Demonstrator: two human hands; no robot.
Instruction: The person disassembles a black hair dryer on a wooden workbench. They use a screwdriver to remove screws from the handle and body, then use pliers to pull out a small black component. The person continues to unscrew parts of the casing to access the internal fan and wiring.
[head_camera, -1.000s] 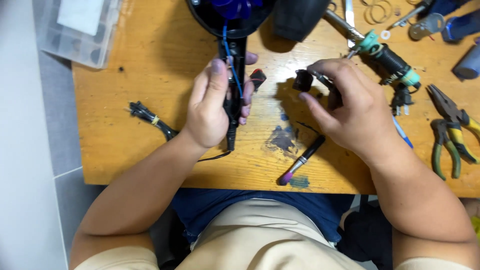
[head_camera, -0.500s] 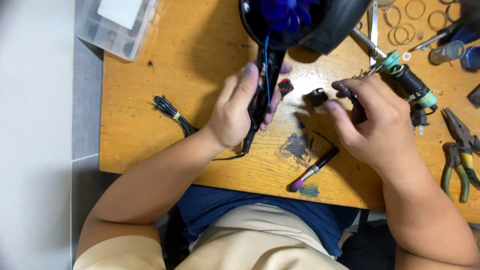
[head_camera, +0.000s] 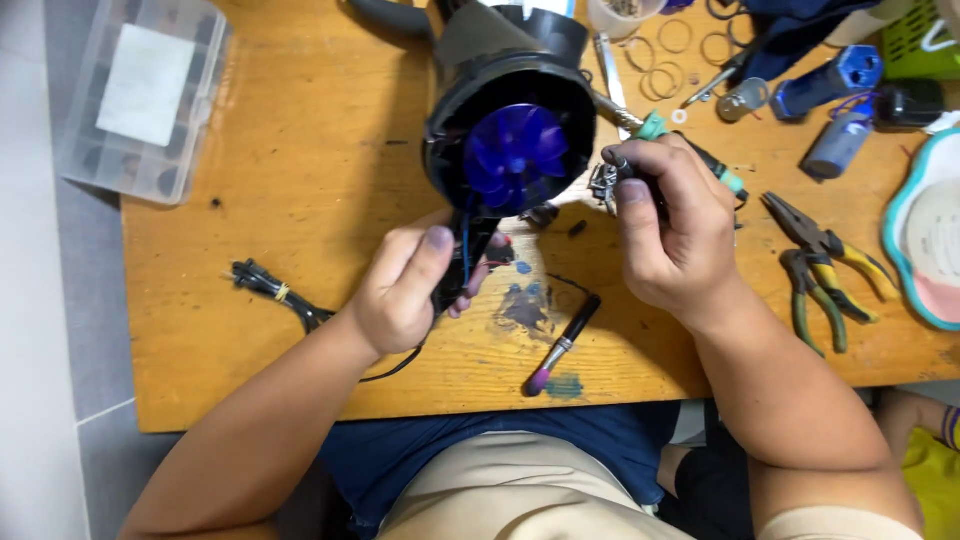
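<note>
A: Where's the hair dryer (head_camera: 510, 130)?
B: Centre top of the frame, casing open, purple fan bare; left hand (head_camera: 405, 290) clamps its handle.
A: And the right hand (head_camera: 675, 230)?
B: Pinching a small metal part (head_camera: 604, 184), possibly a clip. Reassembly looks unfinished; pliers (head_camera: 825, 265) lie right.

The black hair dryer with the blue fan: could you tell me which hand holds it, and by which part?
The left hand grips the black hair dryer with the blue fan by its handle; the right hand pinches a small dark part.
</note>
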